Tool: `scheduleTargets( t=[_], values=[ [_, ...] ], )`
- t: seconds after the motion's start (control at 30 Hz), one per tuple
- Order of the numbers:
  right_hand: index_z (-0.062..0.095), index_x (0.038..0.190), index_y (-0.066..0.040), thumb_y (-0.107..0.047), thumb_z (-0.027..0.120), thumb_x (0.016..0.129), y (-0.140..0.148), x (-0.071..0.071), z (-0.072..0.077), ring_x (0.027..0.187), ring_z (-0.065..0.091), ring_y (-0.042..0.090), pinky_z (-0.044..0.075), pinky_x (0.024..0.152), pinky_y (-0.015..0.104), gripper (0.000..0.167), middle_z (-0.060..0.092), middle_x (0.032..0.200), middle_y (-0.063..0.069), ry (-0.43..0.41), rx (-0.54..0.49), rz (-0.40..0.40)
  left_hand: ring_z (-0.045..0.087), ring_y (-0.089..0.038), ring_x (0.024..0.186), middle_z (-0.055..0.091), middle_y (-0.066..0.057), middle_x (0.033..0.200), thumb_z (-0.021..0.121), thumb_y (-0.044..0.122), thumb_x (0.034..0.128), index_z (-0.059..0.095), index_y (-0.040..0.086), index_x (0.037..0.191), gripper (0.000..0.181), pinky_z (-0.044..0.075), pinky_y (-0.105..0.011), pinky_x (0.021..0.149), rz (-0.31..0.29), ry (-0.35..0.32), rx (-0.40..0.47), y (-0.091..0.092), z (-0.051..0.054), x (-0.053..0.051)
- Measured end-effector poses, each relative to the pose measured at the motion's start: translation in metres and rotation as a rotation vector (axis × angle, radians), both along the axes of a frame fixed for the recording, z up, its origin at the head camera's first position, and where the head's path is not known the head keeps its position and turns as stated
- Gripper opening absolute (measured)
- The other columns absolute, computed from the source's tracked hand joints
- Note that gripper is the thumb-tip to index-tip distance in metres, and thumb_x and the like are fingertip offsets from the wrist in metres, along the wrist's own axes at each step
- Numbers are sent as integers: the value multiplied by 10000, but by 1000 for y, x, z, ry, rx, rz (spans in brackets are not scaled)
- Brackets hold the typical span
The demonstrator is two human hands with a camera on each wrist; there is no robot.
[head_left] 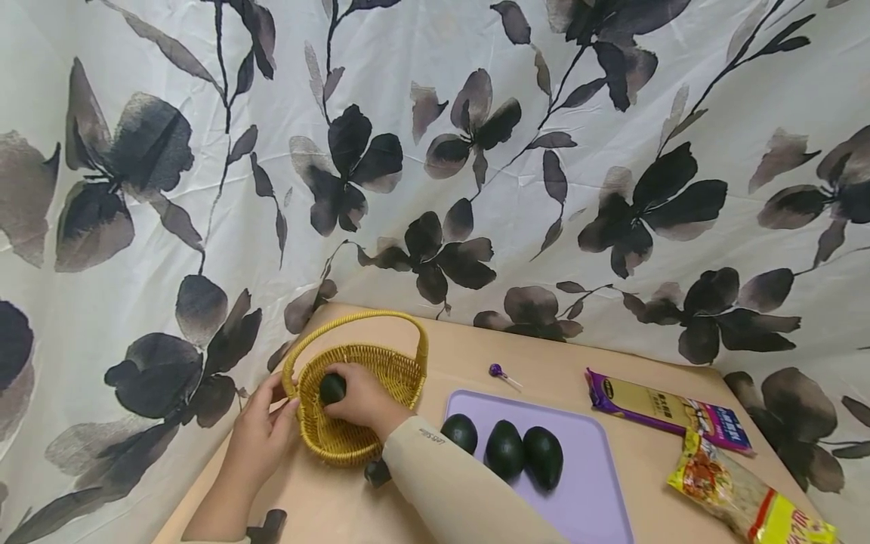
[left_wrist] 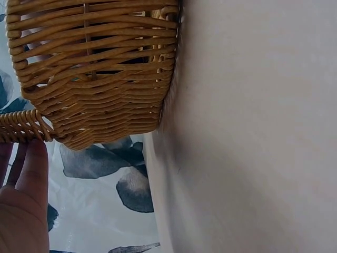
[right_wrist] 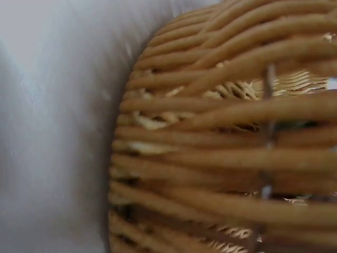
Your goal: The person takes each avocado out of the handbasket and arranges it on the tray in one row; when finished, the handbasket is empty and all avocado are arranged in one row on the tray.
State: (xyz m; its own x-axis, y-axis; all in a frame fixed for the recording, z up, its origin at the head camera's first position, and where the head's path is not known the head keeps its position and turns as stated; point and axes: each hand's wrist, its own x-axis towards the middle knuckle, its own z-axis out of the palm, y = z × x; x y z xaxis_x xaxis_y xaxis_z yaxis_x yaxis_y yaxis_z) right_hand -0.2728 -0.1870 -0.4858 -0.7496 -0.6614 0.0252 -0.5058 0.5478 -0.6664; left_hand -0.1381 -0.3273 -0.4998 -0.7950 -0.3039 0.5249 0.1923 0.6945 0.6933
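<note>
A yellow wicker basket (head_left: 360,355) with a tall arched handle stands at the table's left. Its woven side (left_wrist: 100,79) fills the upper left of the left wrist view. My left hand (head_left: 261,431) holds the basket by the foot of its handle on the left side. Inside the basket, my right hand (head_left: 363,397) grips a dark green avocado (head_left: 332,389). The right wrist view shows only the weave (right_wrist: 221,142) up close, with that hand hidden. On a lilac tray (head_left: 591,468) lie an avocado (head_left: 460,433), a second avocado (head_left: 505,449) and a third avocado (head_left: 543,458), beside my right sleeve.
A purple lollipop (head_left: 496,370) lies behind the tray. To the right are a purple-and-gold food packet (head_left: 666,408) and a yellow-and-red clear bag (head_left: 748,491). A floral curtain (head_left: 435,189) hangs along the back and left edges of the table.
</note>
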Motion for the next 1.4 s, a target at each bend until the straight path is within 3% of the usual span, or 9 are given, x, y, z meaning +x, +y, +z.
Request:
scheduleTargets(
  t=[0.2,0.37,0.57,0.73,1.17,1.4],
  values=[
    [613,1386,-262,-178,893,780,3,-2,3,1172,574,81,554,964,245,673,621,1371,-70,57,7,-5,595,-394,1200,576,-193,1271,601,85,1035,446,22,1465,462,410,48,951,3,-4,1,3,2,-1],
    [606,1394,-282,-162,882,784,7,-2,3,1149,579,78,561,951,260,680,623,1358,-89,12,-11,-49,595,-400,1209,582,-200,1274,603,81,1034,447,15,1462,460,416,42,956,0,-6,-3,5,2,-2],
    [602,1400,-266,-158,870,800,11,-1,2,1109,588,77,569,923,255,665,638,1327,-81,6,-21,-54,589,-394,1236,582,-213,1306,590,111,1046,450,23,1455,441,470,-61,986,-10,-11,-3,6,3,-2],
    [601,1389,-279,-214,866,815,15,-3,0,1070,607,91,585,865,278,635,646,1298,-68,-51,-47,-81,589,-379,1236,582,-202,1308,579,117,1051,452,24,1457,436,449,-12,982,-7,-16,7,7,1,-2],
    [615,1361,-292,-240,859,790,35,6,26,920,610,79,565,711,219,623,664,1156,-58,-49,-147,16,588,-400,1228,574,-214,1305,580,104,1048,438,4,1457,444,408,48,953,5,-12,-3,3,1,0],
    [608,1393,-271,-260,838,799,53,6,33,970,610,76,570,791,212,637,642,1229,-74,-52,-210,36,589,-407,1220,574,-209,1301,567,89,1051,437,-13,1454,436,406,49,953,16,-16,-7,3,3,0]
  ],
)
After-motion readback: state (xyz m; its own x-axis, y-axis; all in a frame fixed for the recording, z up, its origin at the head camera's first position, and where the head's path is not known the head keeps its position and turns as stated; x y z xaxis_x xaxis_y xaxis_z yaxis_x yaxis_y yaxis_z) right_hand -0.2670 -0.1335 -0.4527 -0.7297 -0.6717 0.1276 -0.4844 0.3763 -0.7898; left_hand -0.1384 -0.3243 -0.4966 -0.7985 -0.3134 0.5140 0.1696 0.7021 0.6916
